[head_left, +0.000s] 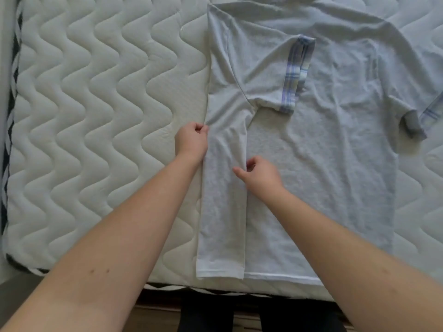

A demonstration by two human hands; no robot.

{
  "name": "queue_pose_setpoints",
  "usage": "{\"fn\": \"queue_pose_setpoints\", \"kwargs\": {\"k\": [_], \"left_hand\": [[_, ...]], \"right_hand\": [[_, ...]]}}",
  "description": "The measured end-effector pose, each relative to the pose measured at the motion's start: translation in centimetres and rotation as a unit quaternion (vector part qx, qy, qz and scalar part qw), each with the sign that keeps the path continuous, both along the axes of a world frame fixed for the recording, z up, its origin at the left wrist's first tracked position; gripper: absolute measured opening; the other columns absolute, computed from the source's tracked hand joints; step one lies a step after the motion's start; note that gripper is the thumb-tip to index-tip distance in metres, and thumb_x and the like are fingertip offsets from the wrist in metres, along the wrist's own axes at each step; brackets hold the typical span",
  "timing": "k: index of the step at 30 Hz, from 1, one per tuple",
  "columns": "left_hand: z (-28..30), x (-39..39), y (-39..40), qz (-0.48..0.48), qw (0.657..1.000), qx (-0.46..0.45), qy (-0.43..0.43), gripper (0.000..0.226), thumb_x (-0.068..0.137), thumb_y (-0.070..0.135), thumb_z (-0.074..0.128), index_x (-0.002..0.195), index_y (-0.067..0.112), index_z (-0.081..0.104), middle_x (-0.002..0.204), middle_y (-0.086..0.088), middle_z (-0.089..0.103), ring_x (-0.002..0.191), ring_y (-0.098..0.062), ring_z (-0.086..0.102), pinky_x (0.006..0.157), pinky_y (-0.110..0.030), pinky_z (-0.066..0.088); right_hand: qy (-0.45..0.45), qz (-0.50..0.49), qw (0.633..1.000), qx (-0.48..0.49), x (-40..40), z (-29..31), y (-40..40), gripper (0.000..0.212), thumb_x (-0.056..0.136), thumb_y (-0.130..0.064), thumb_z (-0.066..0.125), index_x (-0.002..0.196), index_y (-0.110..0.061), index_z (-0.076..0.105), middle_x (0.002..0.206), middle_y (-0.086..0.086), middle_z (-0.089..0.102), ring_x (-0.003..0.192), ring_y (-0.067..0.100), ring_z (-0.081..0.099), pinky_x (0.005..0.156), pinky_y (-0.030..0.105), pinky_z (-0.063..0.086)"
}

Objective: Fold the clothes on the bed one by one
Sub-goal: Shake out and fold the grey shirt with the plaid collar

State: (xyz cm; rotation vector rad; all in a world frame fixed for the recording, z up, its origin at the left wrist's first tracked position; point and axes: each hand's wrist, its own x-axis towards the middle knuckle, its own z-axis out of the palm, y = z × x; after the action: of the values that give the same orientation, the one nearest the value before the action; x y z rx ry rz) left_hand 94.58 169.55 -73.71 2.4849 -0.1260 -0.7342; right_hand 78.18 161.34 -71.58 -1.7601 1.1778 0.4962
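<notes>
My left hand (191, 140) and right hand (260, 173) each pinch the folded panel's edges on the T-shirt (335, 130). The fabric looks soft, light and limp. I judge edges and seams the best holds.

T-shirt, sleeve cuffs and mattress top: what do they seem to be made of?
T-shirt: looks like thin, matte, heathered light grey knit, likely cotton jersey; it creases softly and lies limp.
Sleeve cuffs: a blue and pale plaid cloth, probably woven, turned back as a band.
Mattress top: off-white quilted fabric, padded, stitched in wavy lines, with a slight sheen. The fibre itself cannot be told.
</notes>
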Motion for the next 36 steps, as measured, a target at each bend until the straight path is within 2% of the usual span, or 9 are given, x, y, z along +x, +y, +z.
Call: {"fn": "queue_pose_setpoints", "kwargs": {"k": [4,8,16,19,21,23,26,30,36], "left_hand": [[0.5,-1.6,2.3,0.001,0.996,-0.019,0.088,0.036,0.099,0.035,0.052,0.098,0.004,0.070,0.103,-0.018,0.071,0.095,-0.030,0.067,0.085,-0.038,0.053],[1.6,-7.7,6.9,0.046,0.964,-0.094,0.244,0.036,0.089,0.036,0.071,0.106,0.005,0.068,0.107,-0.014,0.072,0.095,-0.023,0.069,0.087,-0.040,0.056],[3.3,-18.8,14.9,0.144,0.937,-0.085,0.307,0.031,0.094,0.024,0.065,0.120,0.009,0.061,0.115,-0.009,0.069,0.100,-0.022,0.067,0.089,-0.037,0.056],[3.5,-21.4,17.1,0.141,0.936,-0.075,0.314,0.026,0.093,0.022,0.066,0.118,0.015,0.061,0.109,-0.003,0.068,0.085,-0.007,0.066,0.069,-0.016,0.054],[3.5,-22.5,18.3,0.144,0.926,-0.051,0.344,0.029,0.097,0.025,0.061,0.123,0.011,0.061,0.111,-0.007,0.069,0.084,-0.010,0.067,0.070,-0.021,0.057],[3.4,-22.9,19.4,0.083,0.942,0.013,0.324,0.032,0.096,0.031,0.061,0.119,0.009,0.064,0.100,-0.004,0.070,0.079,-0.012,0.070,0.071,-0.029,0.058],[3.5,-22.0,19.9,-0.003,0.975,0.122,0.187,0.030,0.088,0.048,0.062,0.098,0.019,0.058,0.087,0.007,0.065,0.080,-0.019,0.063,0.061,-0.030,0.044],[3.5,-18.1,17.2,0.038,0.993,0.043,0.105,0.024,0.088,0.038,0.065,0.096,0.017,0.057,0.087,0.001,0.064,0.084,-0.020,0.062,0.073,-0.033,0.048],[2.6,-8.4,7.6,-0.043,0.998,-0.030,0.037,0.027,0.093,0.022,0.061,0.116,0.007,0.061,0.105,-0.014,0.067,0.098,-0.030,0.062,0.092,-0.037,0.048]], "right_hand": [[0.030,-0.008,0.999,-0.013,-1.7,0.5,3.0,0.034,0.091,-0.048,0.060,0.100,-0.016,0.060,0.099,0.004,0.066,0.093,0.027,0.063,0.081,0.043,0.054],[0.026,0.012,0.998,0.056,-5.0,1.1,5.8,0.037,0.088,-0.038,0.067,0.118,-0.017,0.062,0.112,0.003,0.069,0.102,0.023,0.064,0.087,0.038,0.052],[0.087,0.086,0.989,0.080,-11.2,1.5,10.1,0.029,0.094,-0.038,0.058,0.106,-0.013,0.064,0.099,0.007,0.068,0.099,0.028,0.064,0.070,0.028,0.041],[0.095,0.137,0.979,0.115,-12.6,1.9,11.4,0.031,0.090,-0.034,0.064,0.113,-0.013,0.065,0.106,0.006,0.070,0.096,0.025,0.065,0.071,0.028,0.044],[0.124,0.160,0.974,0.101,-13.5,1.7,11.9,0.023,0.091,-0.035,0.063,0.102,-0.015,0.065,0.100,0.006,0.072,0.091,0.024,0.066,0.071,0.028,0.047],[0.156,0.163,0.969,0.097,-14.2,1.4,12.3,0.023,0.091,-0.040,0.061,0.086,-0.017,0.061,0.089,0.005,0.074,0.083,0.022,0.068,0.075,0.032,0.054],[0.169,0.151,0.972,0.058,-13.9,1.5,11.4,0.033,0.091,-0.053,0.057,0.081,-0.021,0.059,0.082,0.000,0.068,0.081,0.020,0.065,0.069,0.031,0.051],[0.065,0.008,0.997,0.029,-11.1,1.5,7.0,0.027,0.093,-0.046,0.058,0.091,-0.019,0.061,0.091,0.001,0.068,0.089,0.023,0.064,0.074,0.032,0.048],[-0.056,-0.121,0.989,0.057,-4.1,1.7,0.1,0.038,0.092,-0.036,0.061,0.125,-0.017,0.060,0.109,0.000,0.069,0.101,0.019,0.065,0.093,0.041,0.052]]}}
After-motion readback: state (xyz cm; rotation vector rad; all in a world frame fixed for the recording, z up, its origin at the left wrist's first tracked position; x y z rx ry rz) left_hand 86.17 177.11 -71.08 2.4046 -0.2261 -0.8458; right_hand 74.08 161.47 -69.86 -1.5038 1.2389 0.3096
